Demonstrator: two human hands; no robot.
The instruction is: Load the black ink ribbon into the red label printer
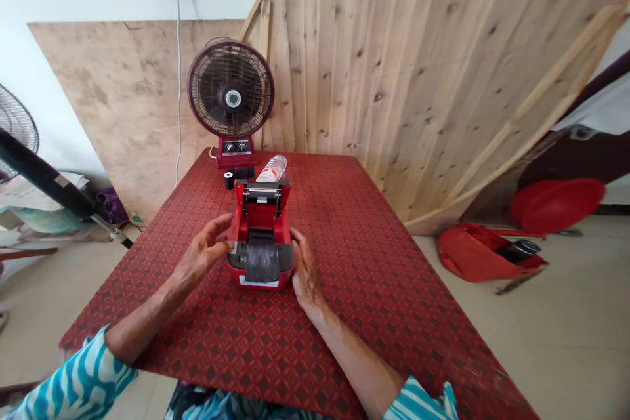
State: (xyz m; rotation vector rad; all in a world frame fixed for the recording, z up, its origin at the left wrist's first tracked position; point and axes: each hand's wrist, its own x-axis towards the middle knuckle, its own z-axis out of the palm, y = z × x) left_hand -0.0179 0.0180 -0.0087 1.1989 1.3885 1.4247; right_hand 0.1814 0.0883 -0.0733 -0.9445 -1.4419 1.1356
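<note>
Standing on the table [354, 275] with its lid [262, 190] raised, the red machine [256, 219] sits between your left hand [205, 246], thumb and fingers apart at its left side, and your right hand [306, 270], against its right; whether those fingers grip, you cannot tell. A black strip [262, 261] drapes over its front.

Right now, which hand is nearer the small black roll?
Left. The left hand is at the red machine's left side, on the near side of the black roll; the right hand, at the machine's right side, is farther off to the right.
</note>
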